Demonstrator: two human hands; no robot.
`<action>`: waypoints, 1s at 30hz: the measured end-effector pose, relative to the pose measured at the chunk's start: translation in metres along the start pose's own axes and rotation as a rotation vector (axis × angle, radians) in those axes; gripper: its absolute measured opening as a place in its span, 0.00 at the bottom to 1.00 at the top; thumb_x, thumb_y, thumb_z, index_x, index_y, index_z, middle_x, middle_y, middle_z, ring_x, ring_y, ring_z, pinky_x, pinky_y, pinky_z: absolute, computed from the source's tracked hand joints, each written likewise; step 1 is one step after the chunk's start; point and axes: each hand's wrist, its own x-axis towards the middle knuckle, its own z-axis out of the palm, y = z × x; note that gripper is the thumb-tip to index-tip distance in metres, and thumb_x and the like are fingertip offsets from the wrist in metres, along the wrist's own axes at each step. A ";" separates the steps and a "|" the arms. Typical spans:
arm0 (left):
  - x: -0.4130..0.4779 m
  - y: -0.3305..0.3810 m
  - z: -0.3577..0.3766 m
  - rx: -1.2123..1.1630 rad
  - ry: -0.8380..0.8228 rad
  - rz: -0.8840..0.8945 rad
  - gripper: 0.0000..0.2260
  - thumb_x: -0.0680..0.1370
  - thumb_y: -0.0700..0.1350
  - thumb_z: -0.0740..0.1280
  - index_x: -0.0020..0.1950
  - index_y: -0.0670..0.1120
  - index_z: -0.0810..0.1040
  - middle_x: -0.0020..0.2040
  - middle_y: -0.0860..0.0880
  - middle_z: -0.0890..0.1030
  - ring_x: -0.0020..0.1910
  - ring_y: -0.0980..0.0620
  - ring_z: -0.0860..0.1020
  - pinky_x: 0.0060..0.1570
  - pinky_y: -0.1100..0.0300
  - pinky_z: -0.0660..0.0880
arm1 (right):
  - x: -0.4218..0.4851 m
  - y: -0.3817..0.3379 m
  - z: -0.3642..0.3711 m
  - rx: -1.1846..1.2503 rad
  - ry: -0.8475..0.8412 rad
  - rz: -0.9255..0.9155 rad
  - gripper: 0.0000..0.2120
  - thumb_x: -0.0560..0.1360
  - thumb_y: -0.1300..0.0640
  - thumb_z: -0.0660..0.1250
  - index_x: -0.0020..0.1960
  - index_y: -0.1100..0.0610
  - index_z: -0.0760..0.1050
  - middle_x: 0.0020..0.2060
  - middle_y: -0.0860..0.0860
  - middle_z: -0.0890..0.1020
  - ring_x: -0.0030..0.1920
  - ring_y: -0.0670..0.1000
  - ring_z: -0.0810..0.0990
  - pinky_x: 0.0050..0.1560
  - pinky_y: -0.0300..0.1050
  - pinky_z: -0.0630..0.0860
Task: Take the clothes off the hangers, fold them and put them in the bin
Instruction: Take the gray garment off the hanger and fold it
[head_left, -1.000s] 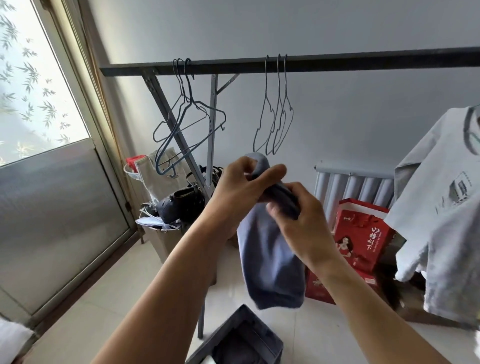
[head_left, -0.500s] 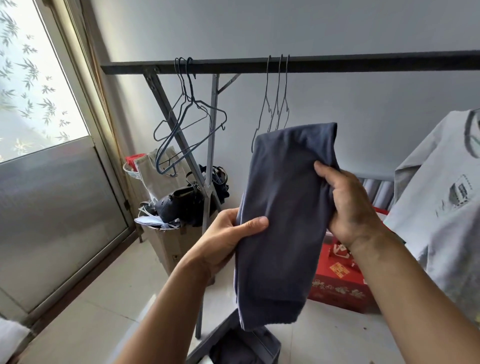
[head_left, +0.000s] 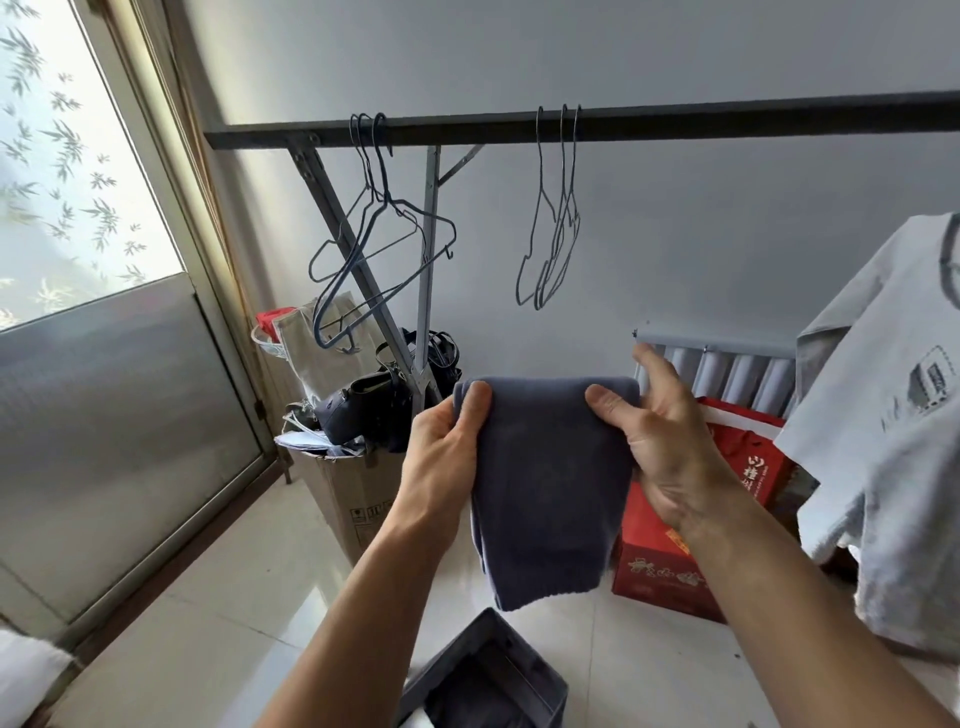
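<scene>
hands, soft folded blue garment

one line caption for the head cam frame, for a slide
Both hands, left and right, hold a folded blue garment above the grey bin.

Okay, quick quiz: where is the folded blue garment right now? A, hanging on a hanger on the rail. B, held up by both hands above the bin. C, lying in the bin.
B: the left hand and right hand pinch the garment's top corners, and it hangs above the bin.
</scene>
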 end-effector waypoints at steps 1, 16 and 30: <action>0.001 0.001 0.000 0.013 0.025 0.033 0.19 0.81 0.53 0.64 0.48 0.37 0.81 0.44 0.41 0.82 0.44 0.47 0.78 0.49 0.49 0.75 | -0.002 0.000 0.001 0.015 0.008 -0.032 0.32 0.75 0.62 0.70 0.75 0.48 0.63 0.56 0.41 0.76 0.50 0.37 0.78 0.47 0.29 0.74; 0.004 0.013 -0.002 0.150 0.055 0.388 0.25 0.80 0.54 0.61 0.41 0.30 0.72 0.34 0.45 0.69 0.35 0.51 0.65 0.34 0.56 0.63 | -0.005 -0.017 -0.009 -0.385 -0.253 -0.181 0.11 0.72 0.60 0.74 0.51 0.49 0.77 0.44 0.47 0.82 0.45 0.45 0.81 0.43 0.36 0.77; -0.002 -0.017 -0.055 -0.097 -0.197 -0.039 0.21 0.72 0.37 0.70 0.62 0.53 0.78 0.60 0.49 0.82 0.61 0.47 0.79 0.62 0.47 0.76 | 0.018 0.021 0.033 0.001 -0.086 0.000 0.19 0.66 0.51 0.75 0.52 0.59 0.77 0.44 0.55 0.84 0.46 0.55 0.84 0.40 0.45 0.81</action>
